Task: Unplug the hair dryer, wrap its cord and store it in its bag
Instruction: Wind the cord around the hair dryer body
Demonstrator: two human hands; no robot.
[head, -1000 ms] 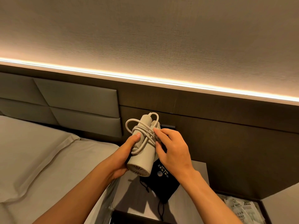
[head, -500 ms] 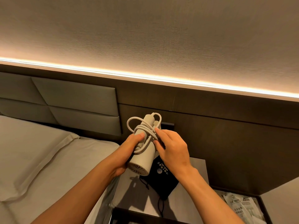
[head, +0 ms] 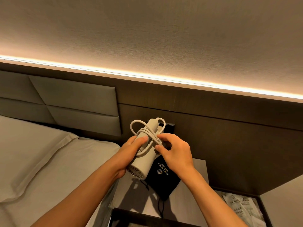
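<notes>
Head view. I hold the hair dryer (head: 143, 154) in the air above the bedside worktop (head: 188, 200), barrel tilted, its grilled rear end towards me and low. My left hand (head: 129, 153) is wrapped around the barrel, thumb pressed on the wound turns of the cord (head: 148, 141). The fingers (head: 161, 136) of my right hand (head: 175, 153) are pinched together on the cord at the side of the barrel, where the last length meets the coil. One slack loop stands out above my left hand, and another arcs over the top of the dryer. I cannot see the plug; no cord runs to the wall, so I judge it free.

The black drawstring bag (head: 161, 179) lies flat on the worktop just below the dryer, its strings trailing towards me, its mouth not visibly open.

Step in hand, as I judge it: securing the cord's end. To do it well I would keep the left thumb down on the turns so they cannot spring loose, then tuck the pinched length under a neighbouring turn and draw in the two slack loops. A snug bundle should pass the bag's mouth without snagging. The wrap looks nearly finished; bagging is not yet begun.
</notes>
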